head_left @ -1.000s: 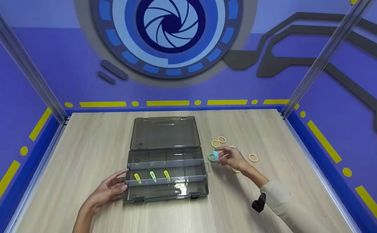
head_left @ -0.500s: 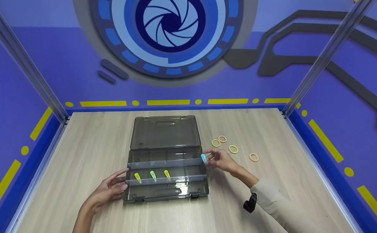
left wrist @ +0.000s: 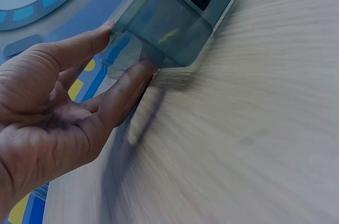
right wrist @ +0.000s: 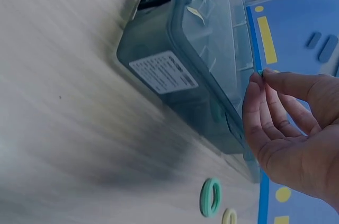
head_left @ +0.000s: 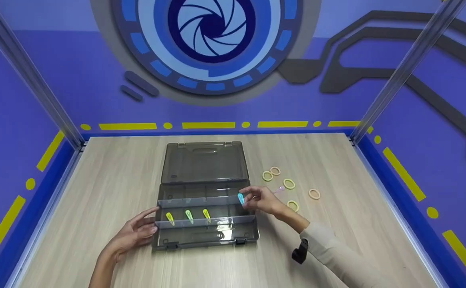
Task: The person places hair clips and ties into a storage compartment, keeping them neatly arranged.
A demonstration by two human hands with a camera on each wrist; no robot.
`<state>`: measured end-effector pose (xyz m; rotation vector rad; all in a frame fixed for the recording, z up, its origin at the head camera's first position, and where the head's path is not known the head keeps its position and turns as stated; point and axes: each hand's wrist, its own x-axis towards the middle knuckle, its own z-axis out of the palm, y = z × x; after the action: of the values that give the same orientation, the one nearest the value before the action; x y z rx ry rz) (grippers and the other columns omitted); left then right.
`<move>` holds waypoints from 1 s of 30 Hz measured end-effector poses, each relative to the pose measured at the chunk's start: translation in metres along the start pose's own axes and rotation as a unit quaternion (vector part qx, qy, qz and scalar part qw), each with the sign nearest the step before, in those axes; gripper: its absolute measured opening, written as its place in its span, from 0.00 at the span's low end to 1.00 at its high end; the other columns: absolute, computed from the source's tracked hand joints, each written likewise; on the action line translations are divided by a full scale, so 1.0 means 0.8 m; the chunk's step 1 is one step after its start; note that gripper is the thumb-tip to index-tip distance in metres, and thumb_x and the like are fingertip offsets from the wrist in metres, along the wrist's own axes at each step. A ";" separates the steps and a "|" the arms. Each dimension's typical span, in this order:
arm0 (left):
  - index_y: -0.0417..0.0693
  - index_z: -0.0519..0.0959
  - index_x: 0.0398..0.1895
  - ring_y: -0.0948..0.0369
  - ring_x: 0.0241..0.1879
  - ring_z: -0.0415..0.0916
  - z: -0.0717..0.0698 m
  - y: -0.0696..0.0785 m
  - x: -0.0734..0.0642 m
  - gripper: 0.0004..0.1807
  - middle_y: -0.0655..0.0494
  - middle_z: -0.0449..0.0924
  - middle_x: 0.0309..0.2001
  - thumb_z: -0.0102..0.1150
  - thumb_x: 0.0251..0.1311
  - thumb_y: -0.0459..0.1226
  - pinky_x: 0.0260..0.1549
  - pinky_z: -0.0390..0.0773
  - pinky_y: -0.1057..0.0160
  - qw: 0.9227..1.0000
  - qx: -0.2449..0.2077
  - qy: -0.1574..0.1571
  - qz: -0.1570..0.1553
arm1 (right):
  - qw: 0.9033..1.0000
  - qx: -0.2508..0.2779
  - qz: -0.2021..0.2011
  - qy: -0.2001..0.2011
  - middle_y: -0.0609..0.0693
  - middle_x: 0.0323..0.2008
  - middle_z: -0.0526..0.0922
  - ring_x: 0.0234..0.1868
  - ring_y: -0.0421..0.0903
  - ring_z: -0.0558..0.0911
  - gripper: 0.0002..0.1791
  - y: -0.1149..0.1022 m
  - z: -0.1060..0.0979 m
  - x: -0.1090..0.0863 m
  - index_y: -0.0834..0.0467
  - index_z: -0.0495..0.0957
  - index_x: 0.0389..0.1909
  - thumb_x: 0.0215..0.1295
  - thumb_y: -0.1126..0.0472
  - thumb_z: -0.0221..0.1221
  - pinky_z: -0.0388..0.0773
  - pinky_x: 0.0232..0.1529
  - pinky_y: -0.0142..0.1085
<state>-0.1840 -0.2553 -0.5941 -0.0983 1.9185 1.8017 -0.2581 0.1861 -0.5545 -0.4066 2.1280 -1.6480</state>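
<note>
An open smoke-grey divider box (head_left: 205, 234) lies on the table with its lid (head_left: 205, 162) folded back. A yellow hair clip (head_left: 170, 219), a light green hair clip (head_left: 189, 216) and another yellow hair clip (head_left: 206, 216) lie in its middle row. My right hand (head_left: 262, 200) pinches a blue hair clip (head_left: 241, 199) between thumb and fingertips, over the right end of that row. Against the box's left side rests my left hand (head_left: 135, 235), its fingers fairly straight; in the left wrist view, fingertips (left wrist: 143, 69) touch the box's corner.
Right of the box lie several pale yellow and peach rings, among them a yellow ring (head_left: 289, 184) and a peach ring (head_left: 314, 194). A pink hair clip (head_left: 280, 189) sits beside them. The right wrist view shows a green ring (right wrist: 211, 197). Walls enclose the table.
My right hand has carried the blue hair clip leftward, from above the green ring to over the box's middle row. The left hand stays at the box's side.
</note>
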 end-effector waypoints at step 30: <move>0.52 0.54 0.82 0.56 0.64 0.73 -0.001 -0.002 -0.001 0.41 0.33 0.57 0.76 0.62 0.70 0.40 0.58 0.80 0.56 1.000 0.008 0.003 0.000 | 0.979 -0.186 -0.087 -0.016 0.67 0.30 0.87 0.33 0.60 0.87 0.19 0.008 0.066 0.034 0.74 0.83 0.47 0.53 0.84 0.59 0.74 0.32 0.21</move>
<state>-0.1831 -0.2566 -0.5949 -0.0984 1.9366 1.7888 -0.2556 0.1307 -0.5755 -0.7452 2.4367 -1.3113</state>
